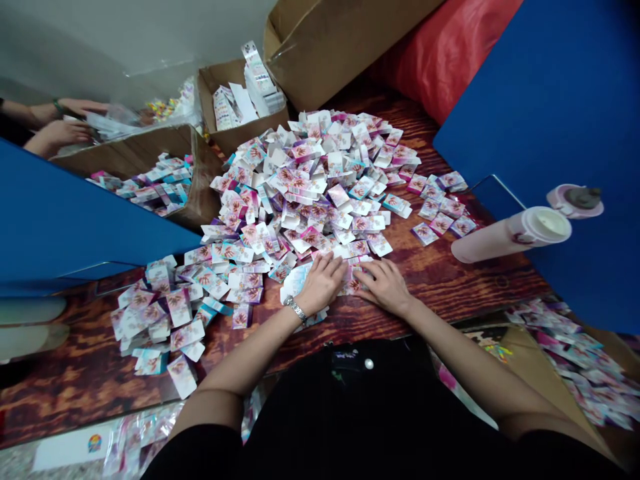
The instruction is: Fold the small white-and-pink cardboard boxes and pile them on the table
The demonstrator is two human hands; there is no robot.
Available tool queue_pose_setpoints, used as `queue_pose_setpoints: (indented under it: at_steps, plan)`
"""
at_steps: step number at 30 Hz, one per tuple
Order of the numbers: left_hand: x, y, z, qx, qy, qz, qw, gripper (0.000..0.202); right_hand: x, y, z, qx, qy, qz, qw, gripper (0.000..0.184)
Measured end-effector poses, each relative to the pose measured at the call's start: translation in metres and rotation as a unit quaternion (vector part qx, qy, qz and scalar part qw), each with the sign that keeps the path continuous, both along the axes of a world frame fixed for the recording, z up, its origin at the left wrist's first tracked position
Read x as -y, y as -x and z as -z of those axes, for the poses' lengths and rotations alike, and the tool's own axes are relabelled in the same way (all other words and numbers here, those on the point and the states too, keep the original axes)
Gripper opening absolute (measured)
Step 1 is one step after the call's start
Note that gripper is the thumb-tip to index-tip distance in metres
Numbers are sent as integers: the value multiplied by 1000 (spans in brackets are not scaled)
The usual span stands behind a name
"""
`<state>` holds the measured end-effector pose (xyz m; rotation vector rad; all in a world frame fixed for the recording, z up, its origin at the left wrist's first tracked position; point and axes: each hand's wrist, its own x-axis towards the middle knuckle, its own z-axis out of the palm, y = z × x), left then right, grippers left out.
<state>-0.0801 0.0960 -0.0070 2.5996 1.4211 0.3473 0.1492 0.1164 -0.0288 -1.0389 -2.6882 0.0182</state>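
Observation:
On the wood-grain table (430,287), my left hand (323,283), wearing a metal watch, rests over small printed cartons, fingers stretched forward and lying flat. My right hand (385,285) is close beside it, its fingers apart and touching a pink-and-white carton (351,279) between the two hands. Flat white-and-blue cartons (296,280) show under and to the left of my left wrist. Just beyond my fingers rises a large pile of small cartons (310,180), many with raised end flaps. What lies under my palms is hidden.
Closed cartons (443,207) and an open pink bottle (510,235) stand right, by a blue partition (565,100). More cartons (160,307) lie left. Cardboard boxes (240,137) stand at the back. Another person's hands (67,130) handle plastic bags beyond the left partition (75,220).

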Motion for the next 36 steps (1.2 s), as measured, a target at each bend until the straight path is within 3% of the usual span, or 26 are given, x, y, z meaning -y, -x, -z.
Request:
queue_pose_setpoints:
  at_steps: [4, 8, 13, 18, 22, 26, 30, 34, 36]
  plan:
    - [1, 0, -3, 10, 9, 2, 1000, 41, 2, 2, 1, -17, 13, 0, 1000, 33]
    - [2, -3, -5, 7, 15, 3, 1000, 40, -3, 6, -3, -17, 60, 19, 998, 40]
    - [2, -4, -5, -2, 12, 2, 1000, 40, -8, 14, -11, 9, 51, 19, 998, 42]
    - [6, -5, -7, -11, 7, 21, 1000, 50, 1, 15, -13, -24, -11, 10, 1000, 22]
    - [8, -12, -18, -66, -4, 58, 996, 49, 2, 13, -20, -88, 55, 3, 995, 17]
    - [-2, -21, -32, -80, -59, 18, 995, 47, -14, 17, -45, -249, 177, 55, 951, 11]
    - [-16, -23, -43, -46, -96, -8, 994, 47, -32, 22, -67, -337, 224, 84, 910, 15]
    - [-22, -20, -50, -9, -90, -15, 996, 59, -38, 20, -71, -401, 323, 76, 854, 26]
    - [-23, -19, -51, 3, -81, -12, 997, 60, -38, 18, -71, -408, 345, 79, 841, 28]
